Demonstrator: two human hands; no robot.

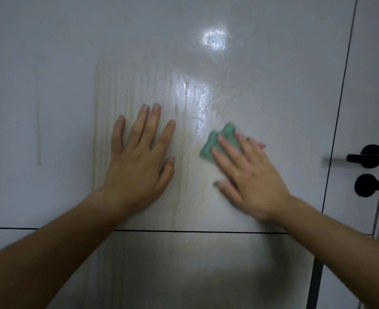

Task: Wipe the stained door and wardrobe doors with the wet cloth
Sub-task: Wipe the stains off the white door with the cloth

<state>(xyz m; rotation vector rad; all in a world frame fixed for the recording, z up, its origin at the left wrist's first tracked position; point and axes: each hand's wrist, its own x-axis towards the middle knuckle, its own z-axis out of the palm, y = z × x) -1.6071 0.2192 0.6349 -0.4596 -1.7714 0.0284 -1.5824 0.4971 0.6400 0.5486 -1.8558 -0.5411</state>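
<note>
Under the right grip (pixel 248 172), fingers flat, a cloth (pixel 207 149) presses the door (pixel 273 85). Left of it, the left grip (pixel 137 159) lies spread flat. A handle (pixel 369 156) sits far right, with wet streaks (pixel 202 101) above.

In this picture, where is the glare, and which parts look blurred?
Head view: a bright patch of glare sits high on the door, with shiny wet streaks below it; same view: the right hand and green cloth are motion-blurred, the left hand is sharp; shadow darkens the lower panel.
</note>
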